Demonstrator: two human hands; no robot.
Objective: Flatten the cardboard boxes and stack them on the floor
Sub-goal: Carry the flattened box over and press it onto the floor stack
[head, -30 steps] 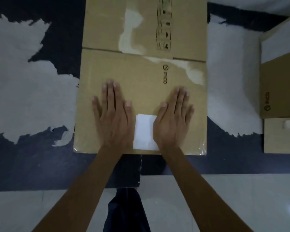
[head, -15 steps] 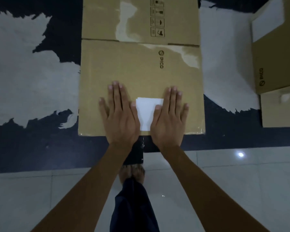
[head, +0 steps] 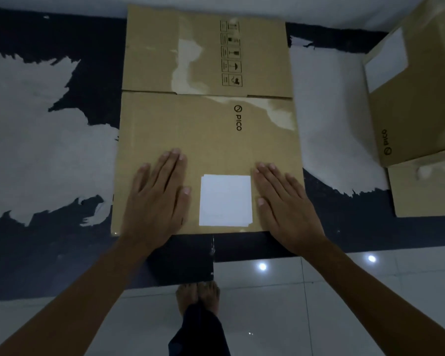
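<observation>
**A:** While the flat box (head: pixel 206 155) lies on the dark mat (head: pixel 62 253), right against the wall and square in front of the person, what can still go wrong?

**B:** Spring-back, I judge. Both palms press its near end. The left hand (head: pixel 157 199) lies flat with fingers straight and together; the right hand (head: pixel 285 204) lies the same, its heel past the near edge. Neither curls round anything, so nothing is gripped. If the creases are not crushed, the panel may lift once the weight comes off.

**A:** Anything else?

**B:** The cardboard could slide on the mat under a forward push. Bare feet (head: pixel 197 296) stand on glossy tile (head: pixel 319 304), so leaning far over risks a slip. I cannot tell whether other flattened boxes lie beneath, so a skewed stack is possible too.

**A:** And off to the right?

**B:** A second box (head: pixel 416 98) stands unflattened, well apart, with another brown panel (head: pixel 427 186) just below it. That work remains.

**A:** What can be read?

**B:** "PICO" with a round logo (head: pixel 238 118) runs sideways on the flat box, and again on the second box (head: pixel 386 142). A column of handling symbols (head: pixel 231 53) sits on the far flap; its small print is too fine to read. The white label (head: pixel 225 200) between the hands looks blank. Pale torn patches show where tape came off.
</observation>
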